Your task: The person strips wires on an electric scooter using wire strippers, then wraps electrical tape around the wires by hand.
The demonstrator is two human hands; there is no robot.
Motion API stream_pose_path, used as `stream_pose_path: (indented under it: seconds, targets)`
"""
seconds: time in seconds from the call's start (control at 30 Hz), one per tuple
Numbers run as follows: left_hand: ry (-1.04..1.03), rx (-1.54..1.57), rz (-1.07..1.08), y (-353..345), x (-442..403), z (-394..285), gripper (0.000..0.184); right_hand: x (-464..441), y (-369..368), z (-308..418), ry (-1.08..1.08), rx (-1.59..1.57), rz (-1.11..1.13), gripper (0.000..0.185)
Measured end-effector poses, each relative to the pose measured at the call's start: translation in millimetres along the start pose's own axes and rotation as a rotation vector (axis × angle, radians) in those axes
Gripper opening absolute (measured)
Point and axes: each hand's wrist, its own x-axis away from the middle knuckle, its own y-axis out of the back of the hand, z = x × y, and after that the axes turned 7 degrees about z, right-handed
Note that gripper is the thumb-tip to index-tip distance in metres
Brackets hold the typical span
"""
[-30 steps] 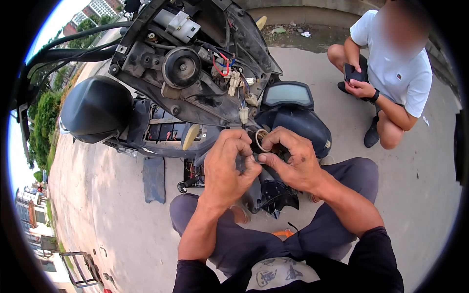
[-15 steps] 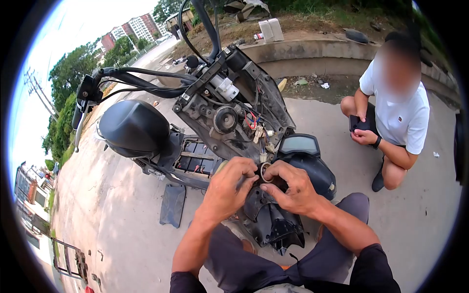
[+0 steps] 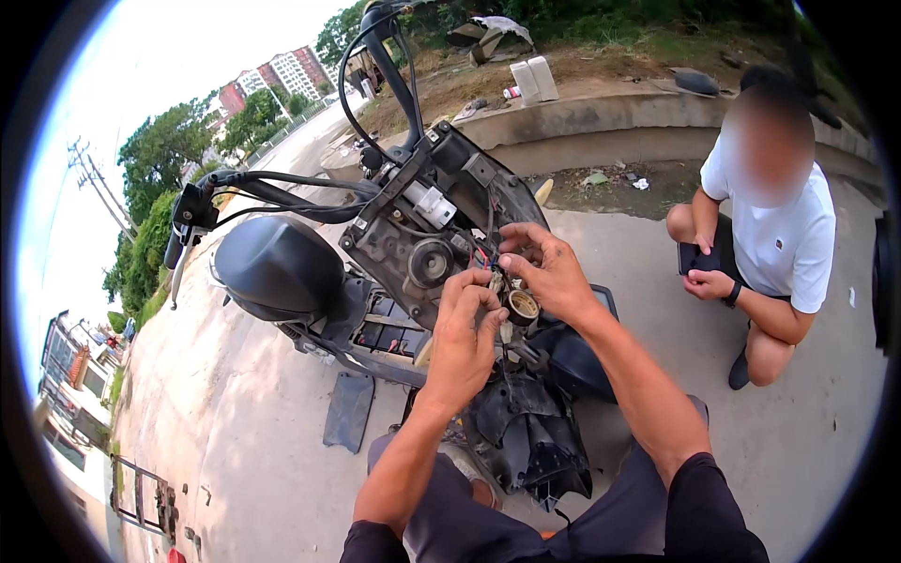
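The front of a scooter stands before me with its inner wires (image 3: 486, 255) exposed. My left hand (image 3: 464, 324) is closed, its fingertips pinching at the wire bundle from the left. My right hand (image 3: 552, 274) is closed too, thumb and forefinger pinched at the wires just above. A roll of tape (image 3: 523, 307) hangs on edge between the hands, below the right fingers; what holds it up is hidden. Pale connectors (image 3: 507, 331) dangle beneath. The exact strand in each hand is partly covered by fingers. A round horn (image 3: 431, 264) sits left of the wires.
A person (image 3: 777, 225) squats at the right, holding a phone (image 3: 693, 258). The scooter's seat (image 3: 279, 267) and handlebar (image 3: 282, 183) lie to the left. A dark panel (image 3: 348, 412) rests on the ground. Black plastic fairing (image 3: 530, 432) is between my knees. A low kerb (image 3: 610, 114) runs behind.
Both hands have moved up to the wires, away from the low spot where they held the tape roll. The roll now hangs below the right fingers. The view has shifted slightly.
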Motion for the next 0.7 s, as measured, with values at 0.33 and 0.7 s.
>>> stream_pose_path:
  seconds: [0.33, 0.7]
  targets:
    - [0.140, 0.002, -0.072, -22, -22, 17, 0.010, -19, 3, -16, -0.039, -0.004, 0.103, 0.018]
    - [0.218, -0.062, -0.100, -27, -19, 18, 0.008, -27, 12, -20, 0.304, 0.380, 0.040, 0.012]
